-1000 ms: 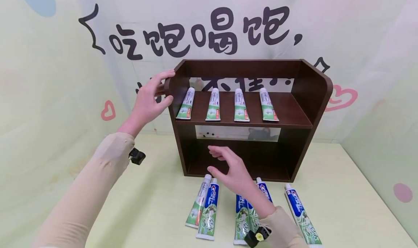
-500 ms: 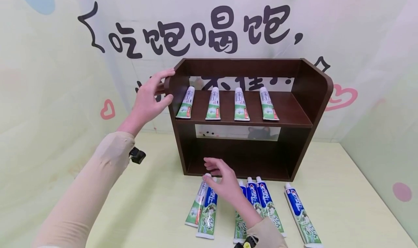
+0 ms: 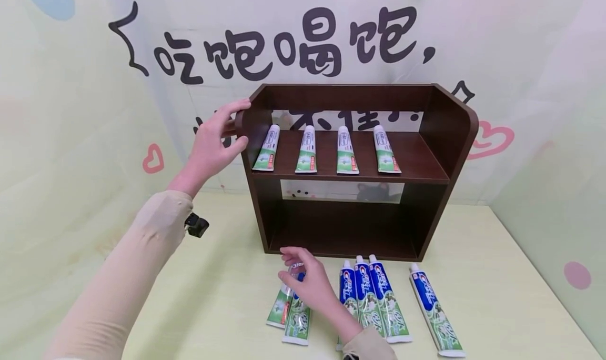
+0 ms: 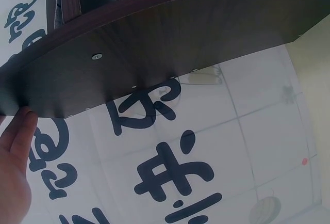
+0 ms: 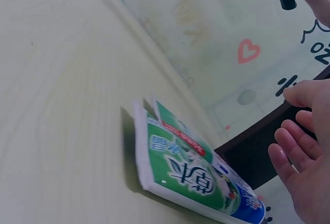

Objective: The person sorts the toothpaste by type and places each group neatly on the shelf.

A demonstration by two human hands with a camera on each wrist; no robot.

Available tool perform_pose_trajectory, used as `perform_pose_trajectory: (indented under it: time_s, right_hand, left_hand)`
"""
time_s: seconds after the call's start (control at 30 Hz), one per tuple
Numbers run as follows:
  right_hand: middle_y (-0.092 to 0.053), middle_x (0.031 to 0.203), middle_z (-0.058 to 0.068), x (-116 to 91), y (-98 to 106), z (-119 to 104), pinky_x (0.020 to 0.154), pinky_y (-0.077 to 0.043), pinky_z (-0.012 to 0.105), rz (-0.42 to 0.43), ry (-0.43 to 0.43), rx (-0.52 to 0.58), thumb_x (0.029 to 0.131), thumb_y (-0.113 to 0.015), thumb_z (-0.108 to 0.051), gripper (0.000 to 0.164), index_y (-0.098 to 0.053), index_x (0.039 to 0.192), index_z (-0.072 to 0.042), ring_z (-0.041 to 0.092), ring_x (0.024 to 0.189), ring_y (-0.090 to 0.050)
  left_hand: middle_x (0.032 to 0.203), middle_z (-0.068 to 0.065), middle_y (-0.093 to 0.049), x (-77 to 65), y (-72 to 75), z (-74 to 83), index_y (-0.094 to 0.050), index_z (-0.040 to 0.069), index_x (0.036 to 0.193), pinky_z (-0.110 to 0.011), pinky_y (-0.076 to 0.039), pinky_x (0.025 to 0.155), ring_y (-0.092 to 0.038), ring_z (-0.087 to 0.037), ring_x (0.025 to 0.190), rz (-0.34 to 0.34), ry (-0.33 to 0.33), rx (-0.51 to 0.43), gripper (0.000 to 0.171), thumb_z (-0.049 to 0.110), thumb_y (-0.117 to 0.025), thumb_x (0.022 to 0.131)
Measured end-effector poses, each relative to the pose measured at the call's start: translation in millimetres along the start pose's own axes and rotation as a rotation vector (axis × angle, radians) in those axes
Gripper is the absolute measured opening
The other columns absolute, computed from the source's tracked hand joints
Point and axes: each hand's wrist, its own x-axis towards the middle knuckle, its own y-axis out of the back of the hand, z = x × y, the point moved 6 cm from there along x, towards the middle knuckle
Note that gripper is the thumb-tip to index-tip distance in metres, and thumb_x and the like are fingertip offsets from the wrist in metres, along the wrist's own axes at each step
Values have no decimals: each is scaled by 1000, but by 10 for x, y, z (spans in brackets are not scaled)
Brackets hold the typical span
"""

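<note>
My left hand (image 3: 215,141) holds the left side panel of a dark brown two-tier shelf (image 3: 350,178), its thumb at the front edge. In the left wrist view, fingers (image 4: 20,133) touch the panel's outer face. My right hand (image 3: 307,281), fingers loosely bent and holding nothing, is over two toothpaste tubes in front of the shelf. One is a white-and-green toothpaste tube (image 3: 280,307); beside it lies a blue-and-green toothpaste tube (image 3: 297,323). The hand covers their cap ends in the head view. In the right wrist view, thumb and fingers stand apart just above the blue-and-green tube (image 5: 191,175).
Several white-and-green tubes, one of them a toothpaste tube (image 3: 347,152), lie spaced along the upper tier. Right of my right hand, three blue-and-green tubes (image 3: 366,291) lie side by side, and another single tube (image 3: 435,312) lies farther right on the pale table (image 3: 511,276).
My right hand has moved down and left, from in front of the lower tier to over the left pair of tubes. The left hand has stayed on the shelf.
</note>
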Motion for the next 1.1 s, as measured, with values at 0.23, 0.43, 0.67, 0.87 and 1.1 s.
perform_pose_trajectory:
  time_s: [0.23,0.43,0.67,0.87,1.1]
  right_hand:
    - [-66,116,17,-49,-165,74,87,-55,21,-16,-66,94,90,-70,-15,42,-59,130,-11,23,106,-63]
    - [-67,108,15,-89,-286,132,80,-53,16,-23,-124,168,88,-71,-15,34,-63,120,-8,10,94,-62]
    - [-66,99,9,-112,-279,229,75,-53,15,-1,-165,103,85,-74,-17,32,-63,114,-10,3,84,-59]
    - [-62,92,5,-132,-229,268,71,-52,16,-45,-138,-25,83,-76,-13,37,-61,115,-6,3,78,-55]
    - [-60,90,2,-134,-121,292,69,-50,15,-86,-133,-139,81,-72,-4,38,-60,117,-4,3,76,-52]
  left_hand:
    - [148,-16,-51,0,-2,3,-52,-1,137,-47,-54,96,-65,-36,117,-2,6,3,53,-8,-62,85]
    - [148,-16,-50,-4,3,-5,-52,0,137,-50,-53,97,-64,-36,119,-2,15,2,53,-8,-61,86]
    - [148,-15,-51,-1,8,-9,-52,0,137,-47,-54,97,-64,-35,119,-3,12,-6,53,-7,-61,85]
    - [149,-15,-50,5,2,-11,-52,0,138,-47,-53,98,-64,-33,120,-8,15,-11,53,-7,-61,86]
    - [148,-15,-50,0,-3,-10,-52,0,138,-45,-53,99,-63,-32,120,-9,15,-7,53,-6,-61,86]
